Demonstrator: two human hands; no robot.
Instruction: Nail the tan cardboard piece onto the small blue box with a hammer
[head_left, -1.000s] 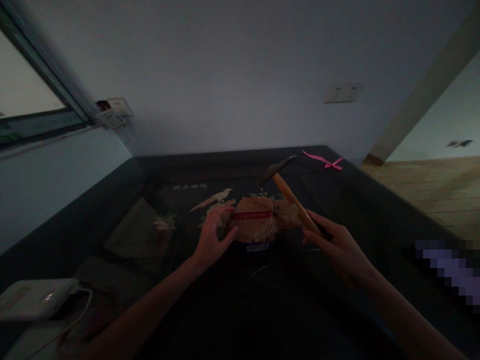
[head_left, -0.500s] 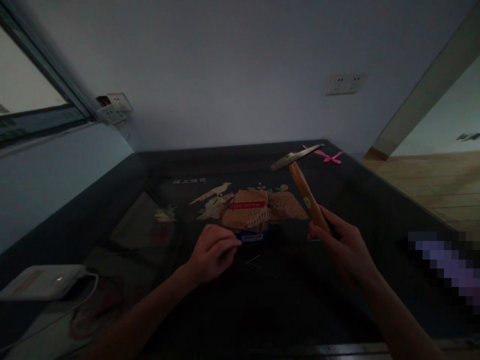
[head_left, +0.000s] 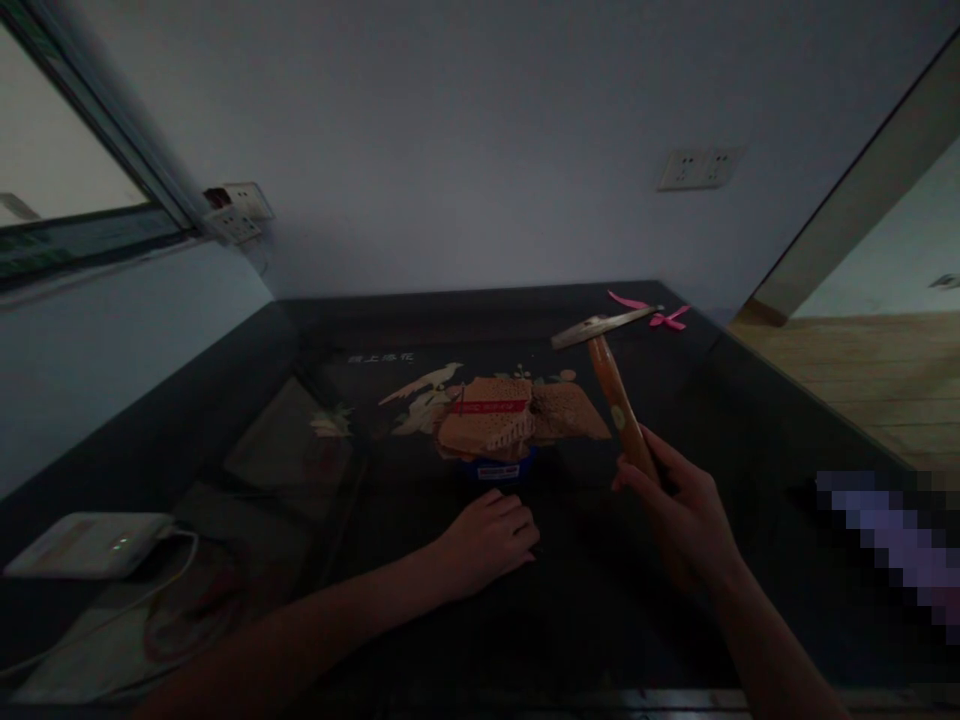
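Note:
My right hand [head_left: 686, 510] is wrapped round the wooden handle of a hammer [head_left: 615, 385], its metal head raised above the table. Palm down, my left hand [head_left: 495, 540] rests low over the dark table top with its fingers curled together; what is under or between them is hidden. Just beyond it sits a piece of brown cardboard [head_left: 484, 432] full of small holes, with a red printed strip. A thin nail-like piece [head_left: 461, 398] stands up near its left side. Under the cardboard is a round blue base [head_left: 501, 470] with a white label.
Another brown pitted piece [head_left: 574, 412] lies to the right of the cardboard. A pink ribbon [head_left: 670, 318] is at the far right corner. On the left, a white device [head_left: 90, 545] has a cable. The wall [head_left: 465, 150] bounds the far edge.
My left hand has moved right and nearer to me, from beside the blue base to over the thin metal pieces on the table, now covered. The hammer has shifted slightly right and down.

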